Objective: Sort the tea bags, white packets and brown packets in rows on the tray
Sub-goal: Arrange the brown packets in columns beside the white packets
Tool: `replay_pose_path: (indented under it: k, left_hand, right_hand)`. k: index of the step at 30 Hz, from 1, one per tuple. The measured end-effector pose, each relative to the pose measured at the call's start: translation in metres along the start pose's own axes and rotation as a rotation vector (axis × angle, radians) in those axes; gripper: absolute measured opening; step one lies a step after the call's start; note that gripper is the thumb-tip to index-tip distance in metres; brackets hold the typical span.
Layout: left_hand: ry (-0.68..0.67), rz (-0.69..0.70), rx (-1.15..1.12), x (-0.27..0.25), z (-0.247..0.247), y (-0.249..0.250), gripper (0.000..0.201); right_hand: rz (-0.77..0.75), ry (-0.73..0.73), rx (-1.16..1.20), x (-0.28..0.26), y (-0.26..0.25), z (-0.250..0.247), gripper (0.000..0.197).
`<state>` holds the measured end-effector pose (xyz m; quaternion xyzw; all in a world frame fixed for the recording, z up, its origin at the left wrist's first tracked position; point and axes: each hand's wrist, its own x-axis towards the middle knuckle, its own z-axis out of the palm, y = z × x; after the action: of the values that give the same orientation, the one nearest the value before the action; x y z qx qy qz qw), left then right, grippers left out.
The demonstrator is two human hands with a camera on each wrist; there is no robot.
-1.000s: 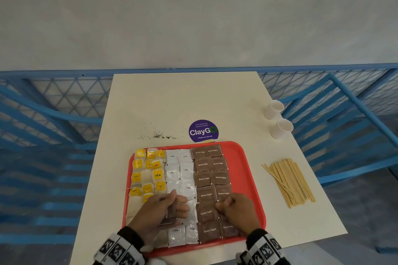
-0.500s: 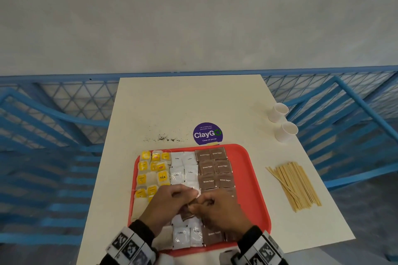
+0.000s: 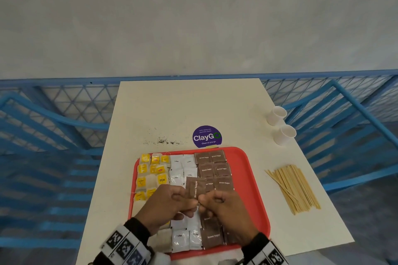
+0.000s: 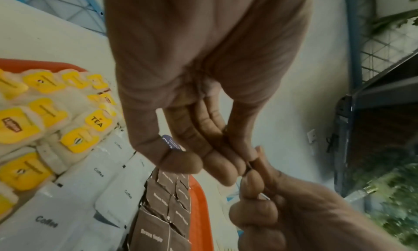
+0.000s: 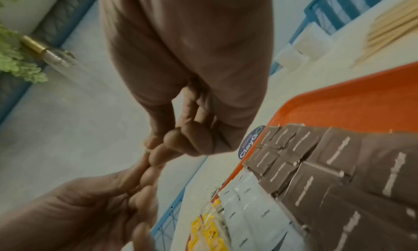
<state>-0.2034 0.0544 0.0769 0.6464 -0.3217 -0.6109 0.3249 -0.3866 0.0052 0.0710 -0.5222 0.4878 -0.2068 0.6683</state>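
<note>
Both hands meet over the red plastic tray [image 3: 256, 170]: left hand [image 3: 167, 205] and right hand [image 3: 225, 207] pinch the lower edge of one flat, matte brown packet [image 3: 195, 186] between curled fingertips. It stands upright above the knuckles, long axis pointing away from the person, lettering running lengthwise. Below lie papery yellow-tagged tea bags [image 3: 150, 170], glossy white packets [image 3: 183, 165] and further brown ones.

I see a cream worktop [image 3: 172, 109] carrying a red tray [image 3: 254, 189], two white cups [image 3: 281, 125], wooden stirrers [image 3: 295, 189], a purple sticker [image 3: 206, 136] and dark crumbs [image 3: 163, 141].
</note>
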Motion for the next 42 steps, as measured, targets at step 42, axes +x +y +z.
replay_pose_path:
  k: [42]
  left_hand:
    - [-0.129, -0.012, 0.328, 0.016, 0.011, -0.051, 0.035]
  right_hand:
    - [0.287, 0.178, -0.366, -0.005, 0.096, -0.094, 0.008]
